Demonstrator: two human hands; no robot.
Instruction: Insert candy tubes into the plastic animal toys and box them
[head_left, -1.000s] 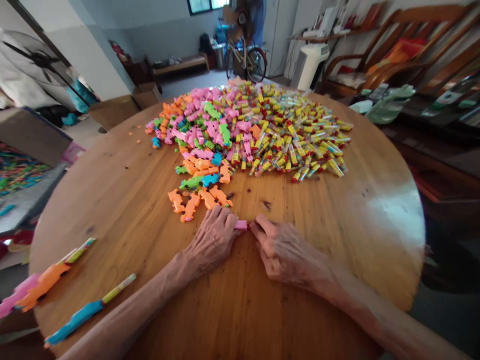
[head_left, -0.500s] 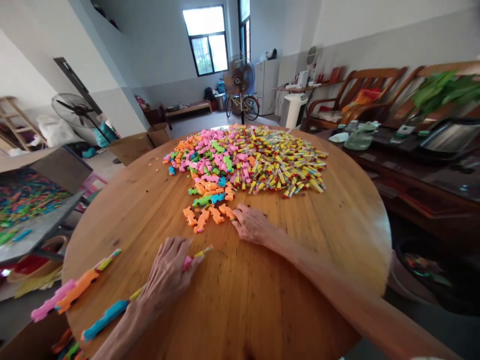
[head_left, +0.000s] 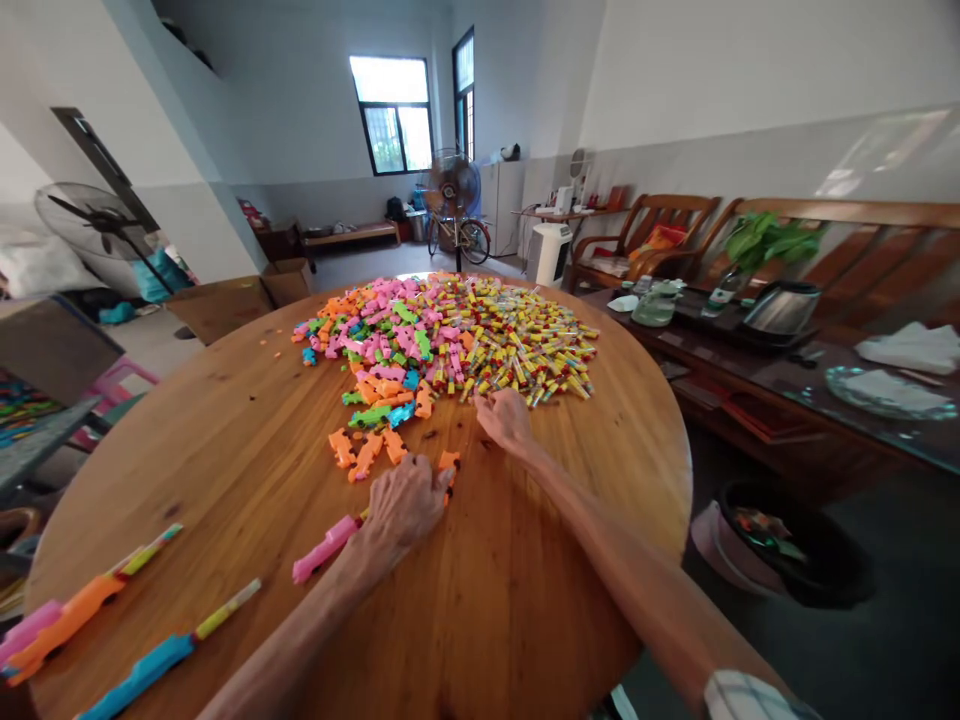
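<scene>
My left hand (head_left: 409, 503) is closed at the middle of the table, with an orange toy car (head_left: 450, 462) at its thumb and fingertips. Under its wrist side lies a pink toy car (head_left: 326, 548) with a yellow-labelled tube in its end, partly covered. My right hand (head_left: 506, 418) reaches the near edge of a heap of small clear tubes with yellow labels (head_left: 525, 340); its fingers are bent together, and what they pinch is hidden. Just left of the hands lie a few loose orange toy cars (head_left: 365, 456).
A pile of pink, orange, green and blue toy cars (head_left: 382, 330) adjoins the tubes on the round wooden table (head_left: 525, 580). At the left edge lie a blue car with a tube (head_left: 150, 670) and an orange one (head_left: 71, 625). A black bin (head_left: 795, 545) stands right.
My left hand has moved forward and right to an orange car, leaving the pink car behind it. My right hand has gone from the orange cars to the tubes. The view has turned right.
</scene>
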